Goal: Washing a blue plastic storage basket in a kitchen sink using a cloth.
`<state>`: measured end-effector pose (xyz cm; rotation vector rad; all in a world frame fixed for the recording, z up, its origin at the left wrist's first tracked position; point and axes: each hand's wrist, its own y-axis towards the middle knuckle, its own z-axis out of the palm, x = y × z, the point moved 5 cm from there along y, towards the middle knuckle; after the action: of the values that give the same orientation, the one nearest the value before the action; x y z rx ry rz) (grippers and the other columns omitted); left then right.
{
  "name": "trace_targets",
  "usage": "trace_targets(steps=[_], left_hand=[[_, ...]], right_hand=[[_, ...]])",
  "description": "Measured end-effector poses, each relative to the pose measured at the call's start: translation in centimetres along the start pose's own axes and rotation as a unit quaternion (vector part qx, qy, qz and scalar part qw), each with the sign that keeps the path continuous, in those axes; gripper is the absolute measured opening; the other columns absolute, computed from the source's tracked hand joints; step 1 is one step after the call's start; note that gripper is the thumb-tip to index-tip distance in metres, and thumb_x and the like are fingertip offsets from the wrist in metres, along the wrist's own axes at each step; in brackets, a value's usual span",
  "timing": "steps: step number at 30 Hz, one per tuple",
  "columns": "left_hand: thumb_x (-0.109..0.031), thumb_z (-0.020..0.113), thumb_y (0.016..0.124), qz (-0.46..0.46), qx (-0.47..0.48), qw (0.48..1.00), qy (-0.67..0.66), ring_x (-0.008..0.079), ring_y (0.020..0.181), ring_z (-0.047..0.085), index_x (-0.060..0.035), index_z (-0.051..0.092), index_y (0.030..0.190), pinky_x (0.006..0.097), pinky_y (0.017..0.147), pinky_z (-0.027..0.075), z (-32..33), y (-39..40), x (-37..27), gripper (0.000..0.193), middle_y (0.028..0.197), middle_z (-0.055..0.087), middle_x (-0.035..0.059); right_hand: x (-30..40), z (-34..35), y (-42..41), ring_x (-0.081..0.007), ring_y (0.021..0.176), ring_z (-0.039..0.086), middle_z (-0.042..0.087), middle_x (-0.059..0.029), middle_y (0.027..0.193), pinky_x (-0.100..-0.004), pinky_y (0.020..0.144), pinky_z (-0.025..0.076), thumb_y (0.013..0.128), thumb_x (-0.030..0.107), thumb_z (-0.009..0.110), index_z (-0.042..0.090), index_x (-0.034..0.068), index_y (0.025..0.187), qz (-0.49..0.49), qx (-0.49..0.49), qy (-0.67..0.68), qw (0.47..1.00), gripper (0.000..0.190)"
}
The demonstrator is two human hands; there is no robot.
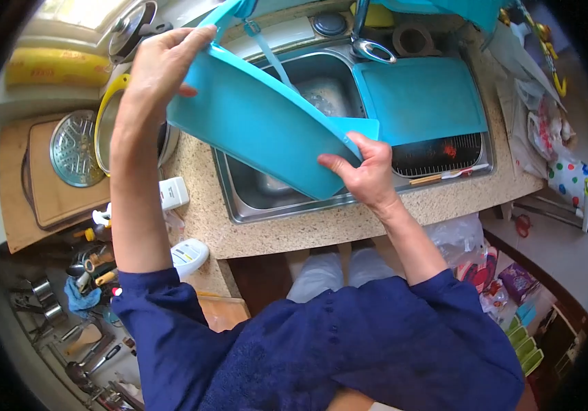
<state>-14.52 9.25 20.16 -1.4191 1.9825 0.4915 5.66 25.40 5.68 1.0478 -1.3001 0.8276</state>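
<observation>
Both of my hands hold a turquoise plastic panel or shallow bin (258, 126), tilted above the left basin (245, 192) of a stainless-steel sink. My left hand (163, 64) grips its upper left corner. At the lower right end, my right hand (363, 169) has its thumb on the broad face and the fingers behind the edge. A narrow pale-blue strip (272, 59) runs down behind the panel; I cannot tell whether it is water or plastic. Another flat turquoise panel (422, 100) lies over most of the right basin, with a small turquoise piece (358, 126) beside it.
A chrome faucet (371, 49) stands behind the sink. Chopsticks (425, 180) lie on the sink's front rim. To the left are white bottles (189, 257), a yellow-rimmed pot (103, 133), a perforated metal disc (77, 149) and a wooden cutting board (62, 190). Plastic bags (543, 118) hang at right.
</observation>
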Motion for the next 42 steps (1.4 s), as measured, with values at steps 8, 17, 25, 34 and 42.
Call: trace_targets(steps=[8,17,25,34,42], left_hand=[[-0.053,0.060,0.086,-0.019,-0.005,0.993,0.118,0.0107,0.065,0.052,0.0015,0.070,0.088,0.0263,0.060,0.043,0.9,0.6,0.7,0.055,0.068,0.058,0.0029],[-0.041,0.063,0.085,-0.061,-0.012,0.998,0.031,0.0062,0.066,0.044,-0.0036,0.070,0.091,0.0210,0.056,0.030,-1.4,-2.8,2.8,0.038,0.073,0.053,-0.0033],[-0.022,0.062,0.083,-0.082,-0.123,0.975,-0.166,0.0032,0.068,0.048,-0.0027,0.068,0.105,0.0200,0.058,0.035,-0.6,-5.0,7.0,0.030,0.083,0.061,-0.0040],[-0.014,0.059,0.087,-0.057,-0.138,0.981,-0.120,0.0082,0.079,0.057,-0.0014,0.065,0.114,0.0235,0.073,0.046,4.1,-4.3,7.3,0.030,0.092,0.067,0.0038],[-0.019,0.051,0.095,0.125,-0.085,0.986,-0.063,0.0260,0.110,0.059,-0.0026,0.063,0.116,0.0320,0.094,0.044,10.9,-5.3,5.0,0.030,0.118,0.062,0.0188]], right_hand=[[-1.3,0.1,-1.3,-0.0139,0.067,0.064,0.069,-0.0139,0.075,-0.0287,0.061,0.049,0.075,0.016,0.076,0.067,-0.003,0.085,0.059,0.043,0.042,0.996,0.023],[-0.2,-0.5,-0.9,-0.0126,0.063,0.061,0.066,-0.0108,0.070,-0.0275,0.057,0.048,0.073,0.013,0.078,0.066,-0.001,0.083,0.007,0.083,-0.005,0.996,0.021],[-1.1,1.4,-0.1,-0.0313,0.063,0.062,0.062,-0.0154,0.069,-0.0359,0.055,0.046,0.072,0.015,0.074,0.064,0.004,0.078,-0.107,0.087,-0.153,0.979,0.016],[-2.8,6.6,0.0,-0.0349,0.074,0.064,0.064,-0.0176,0.080,-0.0402,0.063,0.048,0.085,0.020,0.062,0.061,0.006,0.095,0.024,0.114,-0.020,0.993,0.017],[-0.1,7.0,3.8,-0.0231,0.062,0.056,0.059,-0.0166,0.072,-0.0343,0.059,0.044,0.095,0.017,0.049,0.058,0.000,0.094,0.018,0.018,0.039,0.999,0.019]])
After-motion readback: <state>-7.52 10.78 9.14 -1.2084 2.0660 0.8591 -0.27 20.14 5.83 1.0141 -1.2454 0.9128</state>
